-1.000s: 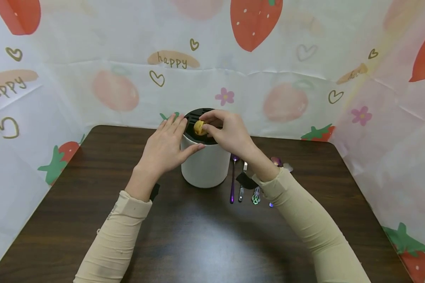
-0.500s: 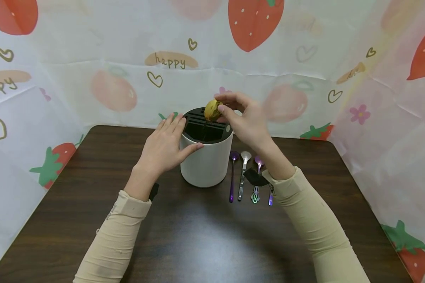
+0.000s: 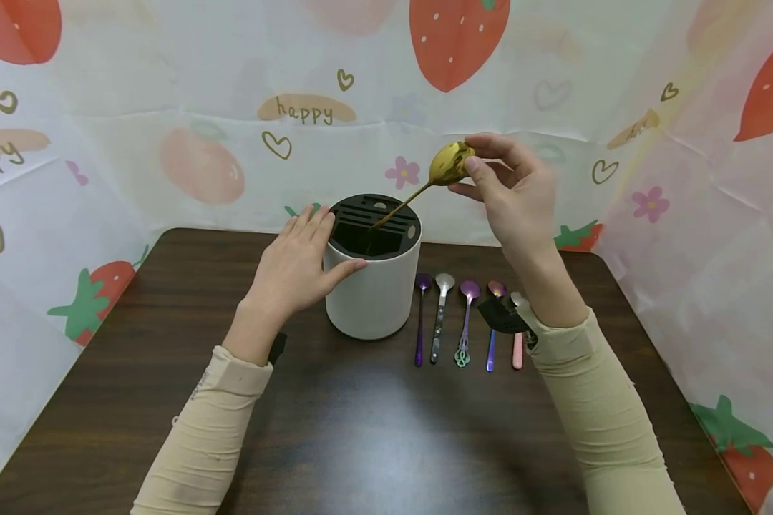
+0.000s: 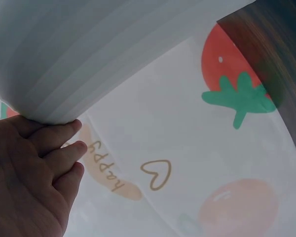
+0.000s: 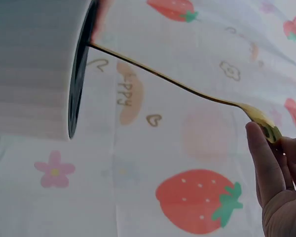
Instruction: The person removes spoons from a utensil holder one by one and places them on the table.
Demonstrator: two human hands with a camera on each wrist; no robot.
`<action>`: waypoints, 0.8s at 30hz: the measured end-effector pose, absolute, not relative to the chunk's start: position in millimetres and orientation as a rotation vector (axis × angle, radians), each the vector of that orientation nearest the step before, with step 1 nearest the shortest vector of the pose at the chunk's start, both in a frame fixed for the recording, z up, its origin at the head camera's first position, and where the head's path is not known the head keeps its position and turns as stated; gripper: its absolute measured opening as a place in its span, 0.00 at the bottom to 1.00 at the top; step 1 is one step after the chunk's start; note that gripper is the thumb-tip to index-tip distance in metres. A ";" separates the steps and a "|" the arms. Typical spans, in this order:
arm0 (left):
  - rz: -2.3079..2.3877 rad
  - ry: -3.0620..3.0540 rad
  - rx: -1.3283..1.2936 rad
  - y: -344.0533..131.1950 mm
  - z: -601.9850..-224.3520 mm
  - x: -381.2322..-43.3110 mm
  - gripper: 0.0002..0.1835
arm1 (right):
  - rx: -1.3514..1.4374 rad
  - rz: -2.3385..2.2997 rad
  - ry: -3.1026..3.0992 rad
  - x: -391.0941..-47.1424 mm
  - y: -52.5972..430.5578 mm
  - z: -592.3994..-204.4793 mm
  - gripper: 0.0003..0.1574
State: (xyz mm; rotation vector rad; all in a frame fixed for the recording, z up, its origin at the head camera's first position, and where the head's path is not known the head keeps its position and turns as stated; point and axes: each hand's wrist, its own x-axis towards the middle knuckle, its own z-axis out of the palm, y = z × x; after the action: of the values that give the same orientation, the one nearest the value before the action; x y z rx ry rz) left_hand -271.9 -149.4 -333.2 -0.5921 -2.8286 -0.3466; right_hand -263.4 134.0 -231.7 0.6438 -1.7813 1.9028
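My right hand [image 3: 518, 193] pinches the bowl of a gold spoon [image 3: 451, 163] between thumb and fingers, up and to the right of a white cylindrical utensil holder [image 3: 373, 304]. The spoon slants, its thin handle running down to the large opening in the black slotted lid [image 3: 376, 204]. In the right wrist view the handle [image 5: 163, 76] reaches the holder's dark rim; its far end is hidden. Against the holder's left side and rim lies my left hand [image 3: 293, 268], its fingers straight and the thumb across the front. The left wrist view shows those fingers [image 4: 64, 158] by the white wall.
Right of the holder, several spoons lie in a row on the dark wooden table [image 3: 361, 436], among them a purple spoon [image 3: 420, 322], a silver spoon [image 3: 439, 315] and one with a pink handle [image 3: 518, 352]. A strawberry-print cloth [image 3: 335, 157] hangs behind and at both sides.
My right hand has risen and moved right from the lid, drawing the gold spoon upward so that more of its handle shows. The left hand has stayed on the holder.
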 end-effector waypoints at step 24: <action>-0.387 -2.828 -0.583 -150.3 -335.7 -274.0 0.57 | 0.244 2.274 -1.323 -252.4 282.6 -257.7 0.16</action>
State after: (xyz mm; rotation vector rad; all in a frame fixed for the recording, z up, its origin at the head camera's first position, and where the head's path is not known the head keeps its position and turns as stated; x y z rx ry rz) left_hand -274.0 -150.3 -335.7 -0.5834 -2.8277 -0.3873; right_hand -252.4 282.6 -257.7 0.2439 -1.3230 2.2740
